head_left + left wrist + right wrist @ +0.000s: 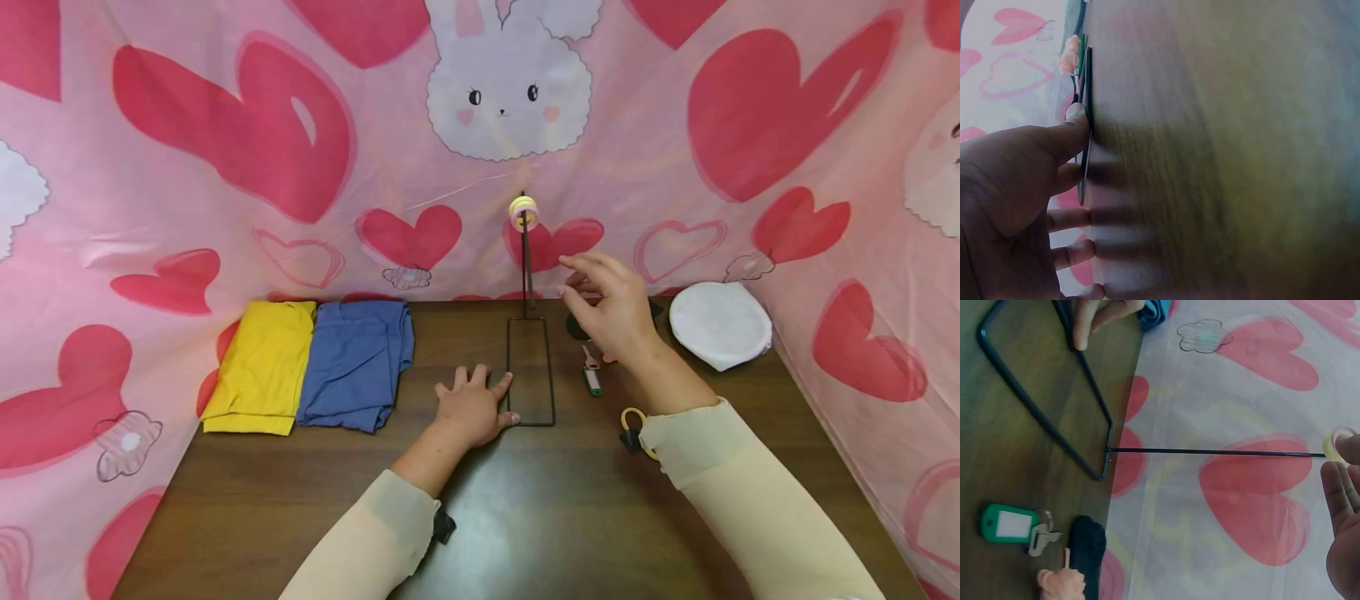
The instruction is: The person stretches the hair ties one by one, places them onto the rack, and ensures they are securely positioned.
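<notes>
A black wire stand (552, 375) has a rectangular base on the table and a thin upright post. Yellow and pink rings (523, 213) hang at the top of it. My left hand (468, 408) lies low with fingers spread, its thumb and forefinger touching the near left side of the base; in the left wrist view the thumb rests on the wire frame (1089, 81). Raised to the right of the post, my right hand (615, 308) has loosely bent fingers and holds nothing. In the right wrist view its fingers (1337, 494) overlap the rings.
Right of the base lies a key with a green tag (592, 382). Beyond it are a black object (1087, 550) and a small peach-coloured figure (1062, 584). A white round pouch (720, 325) sits back right. Folded yellow cloth (262, 367) and blue cloth (352, 358) lie left.
</notes>
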Tool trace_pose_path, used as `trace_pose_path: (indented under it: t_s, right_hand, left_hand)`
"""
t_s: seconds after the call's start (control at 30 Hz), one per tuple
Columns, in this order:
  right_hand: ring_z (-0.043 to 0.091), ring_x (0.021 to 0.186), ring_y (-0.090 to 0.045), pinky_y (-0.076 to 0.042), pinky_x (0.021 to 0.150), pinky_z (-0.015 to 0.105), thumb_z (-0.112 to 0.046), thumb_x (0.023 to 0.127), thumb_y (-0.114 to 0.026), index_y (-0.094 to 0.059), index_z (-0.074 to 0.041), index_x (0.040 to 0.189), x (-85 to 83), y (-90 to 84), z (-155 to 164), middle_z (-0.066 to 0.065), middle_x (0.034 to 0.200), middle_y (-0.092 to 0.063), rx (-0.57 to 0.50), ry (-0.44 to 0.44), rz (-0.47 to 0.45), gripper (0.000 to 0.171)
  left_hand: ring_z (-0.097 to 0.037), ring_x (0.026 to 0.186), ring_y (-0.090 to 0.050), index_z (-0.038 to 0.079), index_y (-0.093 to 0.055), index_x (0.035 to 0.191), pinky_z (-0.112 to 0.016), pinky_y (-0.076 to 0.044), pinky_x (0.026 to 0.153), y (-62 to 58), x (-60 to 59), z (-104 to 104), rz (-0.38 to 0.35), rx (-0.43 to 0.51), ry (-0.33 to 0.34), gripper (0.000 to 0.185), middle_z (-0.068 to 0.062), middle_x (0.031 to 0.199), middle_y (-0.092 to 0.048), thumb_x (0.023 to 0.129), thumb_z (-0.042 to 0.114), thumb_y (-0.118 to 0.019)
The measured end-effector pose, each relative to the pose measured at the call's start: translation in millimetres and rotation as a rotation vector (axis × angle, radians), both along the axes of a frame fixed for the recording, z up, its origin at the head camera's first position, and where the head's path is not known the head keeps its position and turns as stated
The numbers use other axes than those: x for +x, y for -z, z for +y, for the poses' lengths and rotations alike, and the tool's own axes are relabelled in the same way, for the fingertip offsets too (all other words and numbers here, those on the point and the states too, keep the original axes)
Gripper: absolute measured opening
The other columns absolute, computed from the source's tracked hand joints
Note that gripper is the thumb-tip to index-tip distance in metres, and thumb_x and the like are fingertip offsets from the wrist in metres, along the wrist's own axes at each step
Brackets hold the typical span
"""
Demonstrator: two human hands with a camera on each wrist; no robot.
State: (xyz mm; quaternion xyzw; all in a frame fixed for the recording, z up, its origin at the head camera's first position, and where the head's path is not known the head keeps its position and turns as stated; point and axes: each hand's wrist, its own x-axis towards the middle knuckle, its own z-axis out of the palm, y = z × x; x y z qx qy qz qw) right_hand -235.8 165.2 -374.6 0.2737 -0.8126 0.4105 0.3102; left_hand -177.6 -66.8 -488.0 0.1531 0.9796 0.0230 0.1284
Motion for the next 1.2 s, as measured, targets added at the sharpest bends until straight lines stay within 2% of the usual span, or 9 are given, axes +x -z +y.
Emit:
trace_pose_path:
  t_s: [0.13,0.37,0.7,0.83,1.03,1.2]
  right_hand:
    - [0.022,0.084,-0.073,-0.058,0.081,0.028,0.0,0.084,-0.084,-0.076,-0.005,0.121,8.5,7.8,6,0.009,0.108,-0.073,0.024,-0.002,0.026,0.038]
    - [0.021,0.089,-0.072,-0.047,0.089,0.017,0.001,0.081,-0.086,-0.077,-0.006,0.118,24.2,20.4,18,0.007,0.106,-0.075,0.045,-0.001,0.02,0.039]
    - [0.02,0.094,-0.069,-0.048,0.089,0.013,0.002,0.08,-0.086,-0.077,-0.006,0.117,41.1,35.3,36,0.004,0.107,-0.075,0.044,-0.041,-0.035,0.039]
    - [0.02,0.095,-0.07,-0.046,0.091,0.012,0.002,0.08,-0.087,-0.076,-0.007,0.12,46.5,42.3,44,0.004,0.106,-0.075,0.092,-0.037,-0.062,0.042]
    - [0.018,0.091,-0.072,-0.055,0.081,0.017,0.002,0.081,-0.086,-0.075,-0.008,0.123,55.9,51.9,57,0.004,0.109,-0.075,0.176,-0.06,-0.12,0.045]
    - [0.019,0.091,-0.072,-0.049,0.087,0.011,0.002,0.077,-0.088,-0.076,-0.008,0.119,64.4,59.9,67,0.003,0.111,-0.076,0.216,-0.05,-0.125,0.045]
  left_hand:
    - [-0.04,0.144,-0.03,0.042,-0.032,0.163,-0.071,-0.035,0.1,2.9,-0.7,0,-0.001,-0.005,-0.004,0.076,-0.007,0.162,-0.033,0.096,0.073,-0.05]
    - [-0.04,0.144,-0.029,0.042,-0.031,0.163,-0.072,-0.034,0.101,5.2,-1.4,1,-0.011,-0.003,-0.007,0.076,-0.007,0.162,-0.033,0.096,0.073,-0.05]
    - [-0.041,0.144,-0.028,0.041,-0.032,0.163,-0.073,-0.033,0.102,1.4,-0.1,1,-0.012,0.004,-0.006,0.076,-0.008,0.163,-0.032,0.096,0.072,-0.051]
    - [-0.042,0.144,-0.028,0.04,-0.033,0.163,-0.073,-0.033,0.102,0.7,0.0,0,-0.007,0.009,-0.007,0.076,-0.008,0.163,-0.032,0.096,0.072,-0.051]
    - [-0.042,0.144,-0.028,0.04,-0.032,0.163,-0.073,-0.033,0.102,-0.7,0.4,0,-0.005,0.011,-0.005,0.076,-0.008,0.163,-0.032,0.096,0.072,-0.051]
    - [-0.041,0.145,-0.028,0.04,-0.031,0.163,-0.073,-0.033,0.102,-1.6,0.9,0,-0.012,0.007,-0.004,0.076,-0.008,0.163,-0.032,0.096,0.072,-0.05]
